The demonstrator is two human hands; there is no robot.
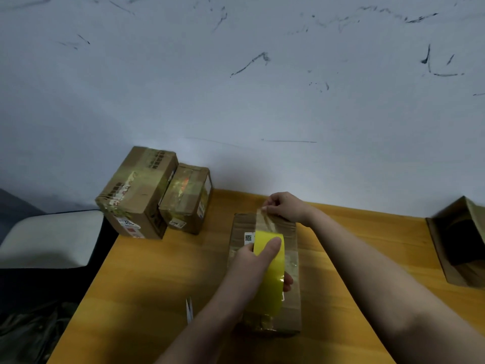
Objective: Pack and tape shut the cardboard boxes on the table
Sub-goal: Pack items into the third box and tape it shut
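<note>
Left hand grips tape roll above the box, thumb across its face. Right hand at box's far edge, fingertips pinching the tape end. Both forearms extended forward.

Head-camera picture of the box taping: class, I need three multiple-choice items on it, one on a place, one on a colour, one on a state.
1. Where do the two taped boxes stand?
A far left of the table
B on the chair
C under the table

2. What colour is the tape roll?
A blue
B yellow
C red

3. What is the right hand doing?
A resting flat
B holding scissors
C pinching the tape end at the middle box's far edge

Answers: 1 A, they sit at the far left corner of the table. 2 B, the left hand grips a yellow roll. 3 C, its fingers pinch the strip.
</note>
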